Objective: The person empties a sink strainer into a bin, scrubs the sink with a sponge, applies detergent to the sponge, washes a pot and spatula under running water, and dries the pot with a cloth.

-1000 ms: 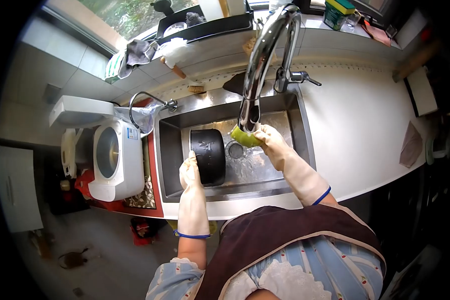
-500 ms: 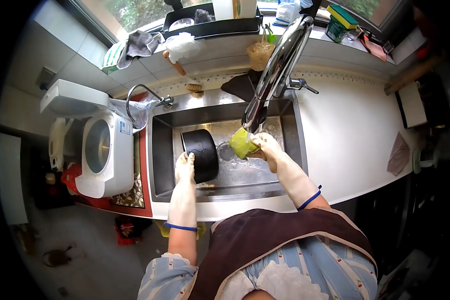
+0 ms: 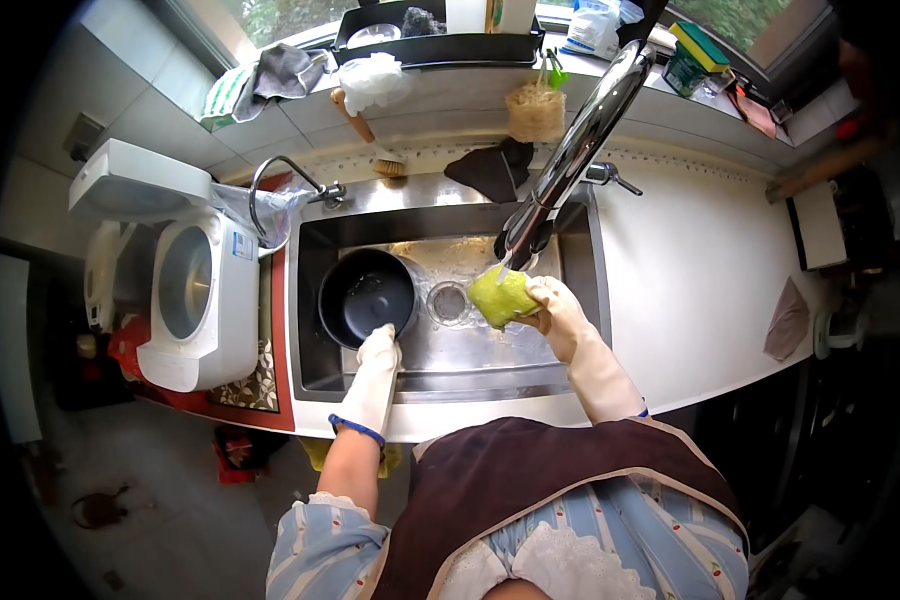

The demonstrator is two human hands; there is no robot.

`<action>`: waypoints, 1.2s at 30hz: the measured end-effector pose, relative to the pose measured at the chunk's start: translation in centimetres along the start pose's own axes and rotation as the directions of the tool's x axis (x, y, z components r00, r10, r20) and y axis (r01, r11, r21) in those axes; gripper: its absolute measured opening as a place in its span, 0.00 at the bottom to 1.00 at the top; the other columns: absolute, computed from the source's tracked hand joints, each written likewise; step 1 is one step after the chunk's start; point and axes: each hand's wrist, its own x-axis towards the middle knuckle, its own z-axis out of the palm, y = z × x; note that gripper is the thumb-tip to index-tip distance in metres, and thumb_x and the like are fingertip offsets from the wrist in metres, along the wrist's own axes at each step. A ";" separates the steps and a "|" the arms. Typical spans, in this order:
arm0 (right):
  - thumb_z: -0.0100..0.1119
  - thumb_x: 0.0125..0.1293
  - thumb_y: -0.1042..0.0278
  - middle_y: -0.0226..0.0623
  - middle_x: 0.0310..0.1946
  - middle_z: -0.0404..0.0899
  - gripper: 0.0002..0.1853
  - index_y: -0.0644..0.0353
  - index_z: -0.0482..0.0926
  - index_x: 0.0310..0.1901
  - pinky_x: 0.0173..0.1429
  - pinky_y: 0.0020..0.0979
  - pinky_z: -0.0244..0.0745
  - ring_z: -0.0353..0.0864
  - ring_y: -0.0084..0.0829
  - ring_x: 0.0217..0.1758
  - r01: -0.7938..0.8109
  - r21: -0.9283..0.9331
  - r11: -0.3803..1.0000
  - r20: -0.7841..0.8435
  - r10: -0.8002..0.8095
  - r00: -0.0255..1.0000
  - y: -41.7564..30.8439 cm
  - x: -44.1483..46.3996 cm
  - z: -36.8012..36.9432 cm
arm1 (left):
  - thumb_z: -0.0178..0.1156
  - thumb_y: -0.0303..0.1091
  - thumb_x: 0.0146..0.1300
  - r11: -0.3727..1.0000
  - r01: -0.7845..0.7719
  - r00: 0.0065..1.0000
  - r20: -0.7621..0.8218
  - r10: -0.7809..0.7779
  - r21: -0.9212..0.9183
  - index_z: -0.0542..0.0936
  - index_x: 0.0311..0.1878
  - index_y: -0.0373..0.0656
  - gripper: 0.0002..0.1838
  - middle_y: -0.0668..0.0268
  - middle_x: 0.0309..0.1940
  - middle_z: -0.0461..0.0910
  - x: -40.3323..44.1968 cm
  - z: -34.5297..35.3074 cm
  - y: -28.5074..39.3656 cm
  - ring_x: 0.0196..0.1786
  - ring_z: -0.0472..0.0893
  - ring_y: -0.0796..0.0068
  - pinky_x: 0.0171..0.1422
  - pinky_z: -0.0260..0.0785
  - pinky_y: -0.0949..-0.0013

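A black inner pot of a rice cooker rests in the left part of the steel sink, its open mouth facing up. My left hand, in a cream rubber glove with a blue cuff band, grips the pot's near rim. Under the chrome faucet, my gloved right hand holds a wet green dishcloth bunched in its fingers. Water from the spout seems to run onto the dishcloth. Between the pot and the cloth lies the round drain.
Left of the sink stands a white rice cooker with its lid raised. A small curved tap rises at the sink's back left. Behind the sink are a wooden-handled brush and a dark cloth. White counter extends right.
The pot has gone from tipped on its side to upright, farther left in the sink, still in my left hand. My right hand and the dishcloth have shifted slightly right, staying below the spout.
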 end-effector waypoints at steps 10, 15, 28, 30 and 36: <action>0.54 0.68 0.62 0.37 0.41 0.79 0.14 0.63 0.72 0.47 0.54 0.33 0.77 0.81 0.31 0.44 0.048 0.100 0.994 0.111 -0.059 0.992 1.2 0.4 -0.2 | 0.59 0.43 0.66 -0.027 0.411 0.834 0.363 0.415 -0.911 0.75 0.49 0.39 0.17 0.64 0.39 0.81 2.1 -2.9 12.0 0.41 0.80 0.73 0.52 0.73 0.69; 0.66 0.60 0.61 0.43 0.54 0.74 0.34 0.57 0.61 0.65 0.58 0.33 0.72 0.75 0.33 0.55 0.058 -0.130 0.990 -0.281 -0.093 0.955 4.0 2.7 0.2 | 0.59 0.31 0.65 0.167 0.280 0.947 0.300 0.112 -0.945 0.77 0.36 0.42 0.04 0.69 0.29 0.80 1.0 -2.9 15.3 0.31 0.77 0.78 0.40 0.72 0.75; 0.57 0.67 0.57 0.44 0.54 0.74 0.22 0.62 0.70 0.56 0.64 0.31 0.68 0.73 0.34 0.57 0.112 -0.227 0.967 -0.225 -0.164 0.960 9.0 7.1 0.2 | 0.60 0.33 0.65 0.264 0.092 0.993 0.069 -0.093 -0.960 0.78 0.38 0.38 0.07 0.68 0.30 0.81 -1.3 -1.8 17.2 0.30 0.75 0.81 0.39 0.69 0.76; 0.56 0.67 0.56 0.45 0.52 0.75 0.21 0.63 0.71 0.54 0.63 0.31 0.68 0.74 0.35 0.55 0.148 -0.101 0.984 -0.307 -0.172 0.936 9.4 7.9 -1.5 | 0.60 0.33 0.65 0.284 0.059 0.988 0.015 -0.153 -0.957 0.78 0.38 0.38 0.08 0.69 0.30 0.81 -1.6 -2.1 17.6 0.30 0.75 0.81 0.38 0.69 0.77; 0.56 0.67 0.63 0.41 0.39 0.79 0.14 0.65 0.75 0.47 0.48 0.33 0.74 0.78 0.34 0.41 0.603 -0.648 0.465 0.069 -0.753 0.654 5.7 1.9 1.5 | 0.58 0.33 0.66 0.198 0.096 0.987 0.067 -0.148 -0.975 0.78 0.38 0.38 0.07 0.69 0.29 0.80 -2.1 -2.5 18.4 0.28 0.74 0.83 0.35 0.68 0.77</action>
